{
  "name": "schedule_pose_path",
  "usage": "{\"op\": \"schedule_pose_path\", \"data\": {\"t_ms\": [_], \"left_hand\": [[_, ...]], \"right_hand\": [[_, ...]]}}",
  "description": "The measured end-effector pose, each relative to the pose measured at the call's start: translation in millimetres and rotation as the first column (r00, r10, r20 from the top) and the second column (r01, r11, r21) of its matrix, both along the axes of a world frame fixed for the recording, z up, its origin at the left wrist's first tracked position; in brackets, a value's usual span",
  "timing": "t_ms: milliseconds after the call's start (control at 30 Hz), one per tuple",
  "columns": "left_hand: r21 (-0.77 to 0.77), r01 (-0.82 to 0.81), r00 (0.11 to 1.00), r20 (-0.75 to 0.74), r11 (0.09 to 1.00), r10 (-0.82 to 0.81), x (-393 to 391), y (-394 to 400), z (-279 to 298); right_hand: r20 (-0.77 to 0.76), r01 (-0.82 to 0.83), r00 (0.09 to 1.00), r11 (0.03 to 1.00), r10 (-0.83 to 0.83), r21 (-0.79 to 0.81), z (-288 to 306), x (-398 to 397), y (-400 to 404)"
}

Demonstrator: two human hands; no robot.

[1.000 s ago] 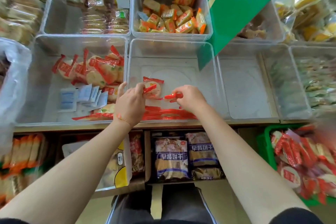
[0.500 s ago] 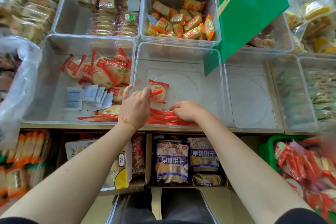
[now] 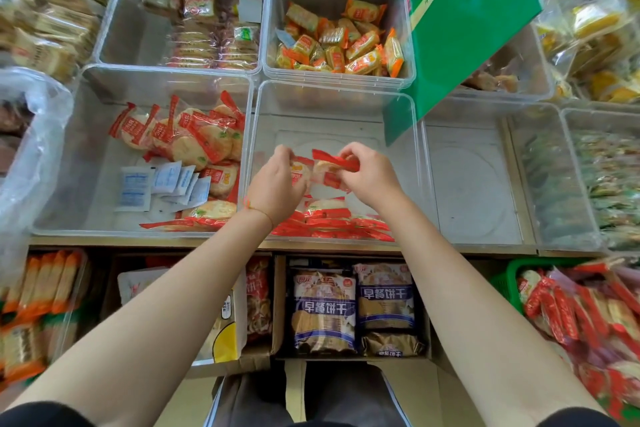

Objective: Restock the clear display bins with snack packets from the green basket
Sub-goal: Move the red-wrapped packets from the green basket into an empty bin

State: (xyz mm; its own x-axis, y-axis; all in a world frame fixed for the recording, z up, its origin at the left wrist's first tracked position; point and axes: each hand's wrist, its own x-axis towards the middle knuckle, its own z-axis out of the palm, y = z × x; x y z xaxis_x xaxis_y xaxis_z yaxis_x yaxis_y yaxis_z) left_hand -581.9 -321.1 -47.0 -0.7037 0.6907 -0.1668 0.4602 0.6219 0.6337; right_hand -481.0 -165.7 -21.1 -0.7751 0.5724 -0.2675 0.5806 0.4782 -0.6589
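Both hands have lifted off the pile: the left hand [image 3: 277,184] and right hand [image 3: 367,173] each pinch a packet [image 3: 334,163] above the middle bin [image 3: 332,104] (still sparse), basket [image 3: 512,274] waiting right.

2 bare hands: left hand [image 3: 277,184], right hand [image 3: 369,177]. 1 green plastic basket [image 3: 509,279]. 2 blue-labelled biscuit bags [image 3: 323,308]. 4 white sachets [image 3: 162,184].
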Motion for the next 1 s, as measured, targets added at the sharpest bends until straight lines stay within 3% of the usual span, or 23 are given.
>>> {"op": "schedule_pose_path", "data": {"t_ms": [67, 133, 200, 300, 400, 500, 567, 767, 833, 933, 1000], "left_hand": [[-0.359, 0.212, 0.977, 0.059, 0.909, -0.205, -0.7, 0.5, -15.8], [-0.515, 0.373, 0.928, 0.204, 0.772, -0.312, 2.3, 2.8, -24.9], [-0.521, 0.398, 0.917, 0.262, 0.755, -0.302, 5.4, 5.1, -30.3], [-0.533, 0.402, 0.913, 0.178, 0.744, -0.366, 8.5, 3.5, -26.9], [-0.584, 0.31, 0.847, -0.187, 0.75, -0.497, 6.6, -9.7, -6.1], [-0.481, 0.236, 0.777, -0.428, 0.844, -0.461, 0.9, -28.8, 2.6], [-0.426, 0.227, 0.782, -0.456, 0.876, -0.425, -6.4, -41.9, -2.7], [-0.344, 0.254, 0.862, -0.344, 0.904, -0.373, -11.8, -50.6, -10.7], [-0.363, 0.261, 0.857, -0.34, 0.894, -0.388, -11.0, -50.3, -9.6], [-0.371, 0.263, 0.853, -0.341, 0.891, -0.394, -11.3, -51.2, -9.8], [-0.346, 0.261, 0.857, -0.347, 0.901, -0.382, -11.6, -51.3, -13.4]], "right_hand": [[0.052, 0.031, 0.998, 0.999, -0.03, -0.033, -12.3, 5.2, 3.6], [0.161, -0.051, 0.985, 0.998, 0.055, -0.028, -26.3, 5.5, 0.3], [0.292, -0.183, 0.94, 0.983, 0.177, -0.004, -36.9, 4.6, -5.9], [0.431, -0.338, 0.837, 0.938, 0.336, -0.077, -42.6, 3.6, -13.5], [0.437, -0.35, 0.811, 0.921, 0.389, -0.171, -39.9, 0.5, -15.7], [0.464, -0.341, 0.804, 0.928, 0.372, -0.153, -38.4, -3.6, -18.4], [0.515, -0.364, 0.775, 0.925, 0.367, -0.112, -40.4, -4.9, -22.0], [0.631, -0.435, 0.683, 0.899, 0.37, -0.055, -43.2, -17.4, -21.6], [0.611, -0.408, 0.713, 0.912, 0.346, -0.041, -41.6, -22.9, -19.1], [0.422, -0.241, 0.887, 0.968, 0.187, 0.076, -45.9, -40.8, -11.2], [0.325, -0.151, 0.939, 0.983, 0.108, 0.108, -54.9, -57.0, -6.8]]}}
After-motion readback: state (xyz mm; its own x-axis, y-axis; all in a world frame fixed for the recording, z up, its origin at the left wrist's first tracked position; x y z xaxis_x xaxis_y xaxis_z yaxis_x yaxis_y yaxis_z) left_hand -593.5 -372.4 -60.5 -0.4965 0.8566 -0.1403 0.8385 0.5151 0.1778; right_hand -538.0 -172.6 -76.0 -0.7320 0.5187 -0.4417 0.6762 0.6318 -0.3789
